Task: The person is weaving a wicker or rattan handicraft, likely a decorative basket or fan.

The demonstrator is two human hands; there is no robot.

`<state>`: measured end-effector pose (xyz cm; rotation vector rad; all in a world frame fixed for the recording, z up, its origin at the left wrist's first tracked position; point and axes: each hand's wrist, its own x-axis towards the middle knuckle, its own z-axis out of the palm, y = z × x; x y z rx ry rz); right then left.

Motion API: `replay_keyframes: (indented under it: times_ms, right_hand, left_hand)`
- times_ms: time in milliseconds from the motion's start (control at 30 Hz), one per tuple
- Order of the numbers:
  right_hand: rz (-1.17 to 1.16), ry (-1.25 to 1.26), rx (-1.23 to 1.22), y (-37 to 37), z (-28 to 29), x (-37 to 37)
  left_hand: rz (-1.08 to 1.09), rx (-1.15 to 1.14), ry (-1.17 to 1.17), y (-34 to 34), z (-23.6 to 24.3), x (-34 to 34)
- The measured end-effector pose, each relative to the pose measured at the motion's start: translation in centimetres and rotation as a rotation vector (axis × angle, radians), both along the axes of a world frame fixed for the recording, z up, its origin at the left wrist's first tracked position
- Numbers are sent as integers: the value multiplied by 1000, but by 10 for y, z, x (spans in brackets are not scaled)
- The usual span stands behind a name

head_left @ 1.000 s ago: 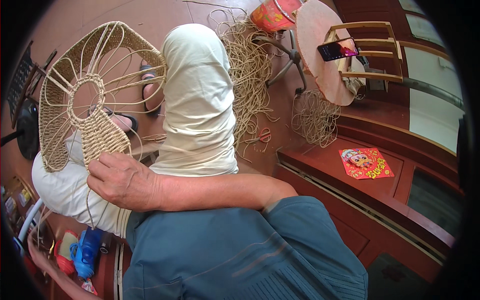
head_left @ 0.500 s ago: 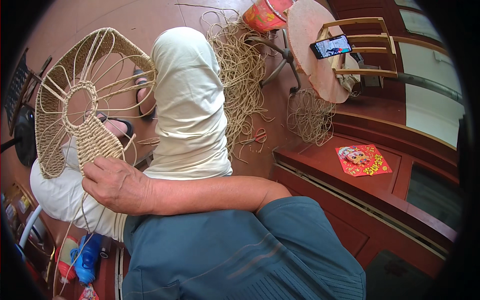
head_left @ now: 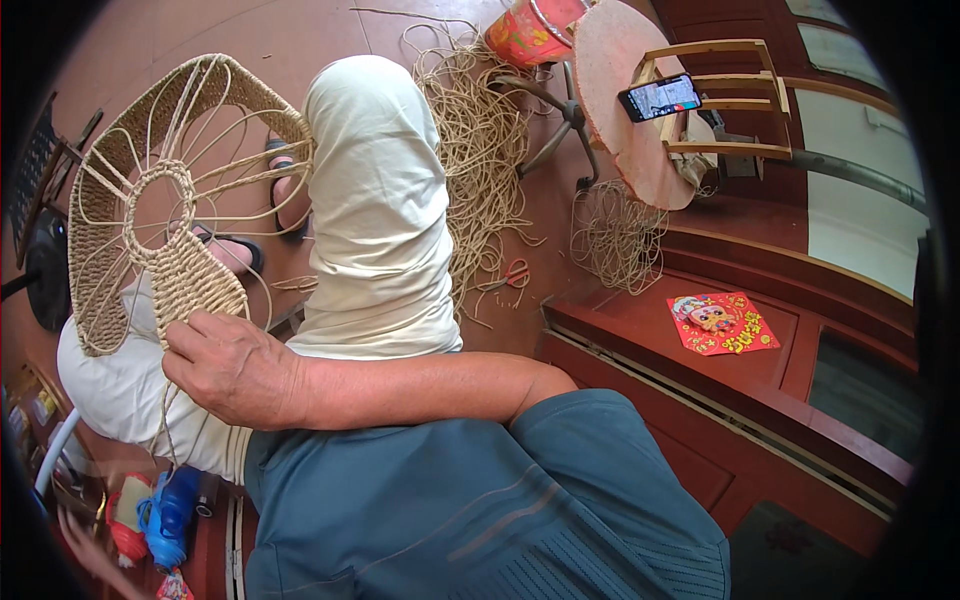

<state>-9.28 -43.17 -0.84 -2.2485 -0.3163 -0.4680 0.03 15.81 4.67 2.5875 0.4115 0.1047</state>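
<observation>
on the near left, hand: the right hand (head_left: 232, 368) reaches across the body and is closed on the lower woven part of the wicker frame (head_left: 160, 190), fingers curled over the strands; the left hand is out of view.
near centre, torso: a blue shirt (head_left: 470, 510) fills the lower middle, the right forearm lying across it.
centre, legs: cream trousers (head_left: 375, 220) cover a raised knee, touching the frame's right edge.
left, wicker frame: a large fan-shaped piece, held upright and tilted, with a woven rim, a small woven ring inside and bare spokes between; loose strands hang below the hand.
far centre, cane pile: a heap of loose cane strands (head_left: 480, 150) lies on the floor just right of the knee.
far right, stool: a round stool (head_left: 625, 110) lies tipped on its side, a phone (head_left: 660, 97) propped against it.
right, scissors: orange-handled scissors (head_left: 512, 274) lie on the floor beside the cane.
near left, bottle: a blue bottle (head_left: 170, 505) lies low by the hip.
</observation>
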Motion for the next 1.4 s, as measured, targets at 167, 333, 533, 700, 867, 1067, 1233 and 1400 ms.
replay_keyframes:
  times_ms: [167,333,533,700,867,1067,1233,1400]
  right_hand:
    - [21,-7,5,-2,1,-1]
    - [41,114,91,-2,3,2]
    - [52,227,188,-7,17,14]
    - [19,380,250,-13,26,15]
    - [19,331,213,-16,23,15]
    - [1,370,165,-13,19,16]
    - [-9,316,155,-16,13,15]
    - [-23,289,214,-15,4,12]
  left_hand:
    - [-470,-431,195,-278,-35,-65]
    - [-628,-290,414,-378,-14,-72]
    - [-651,-145,313,-340,14,-45]
    - [-562,170,-65,-291,20,-23]
    - [-236,478,-283,-266,67,-16]
    - [-748,-61,-137,-372,27,-91]
    - [-765,-259,-197,-410,-33,-97]
    - [-859,-144,-314,-415,-48,-91]
